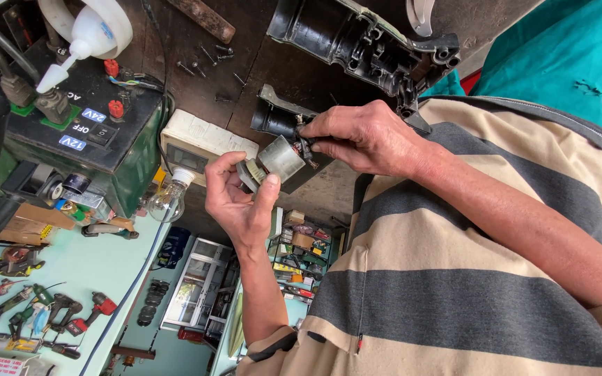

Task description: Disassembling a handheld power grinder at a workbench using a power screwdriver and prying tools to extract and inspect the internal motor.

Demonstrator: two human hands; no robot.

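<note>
My left hand [240,200] grips a small grey metal block [281,157] with a greenish plastic piece on its lower end. My right hand [367,138] pinches the dark wires and connector [306,146] at the block's upper end. Both hands hover over the dark wooden workbench [175,42], just in front of a black plastic tool housing half [271,118]. A larger black housing shell [364,42] lies beyond it. My striped shirt fills the lower right.
A green and black power supply box [85,132] with switches stands at the left, a white squeeze bottle [85,35] above it. A white socket box [200,139] carries a clear bulb [166,202]. Loose screws [207,59] lie on the bench. Power drills [57,313] hang lower left.
</note>
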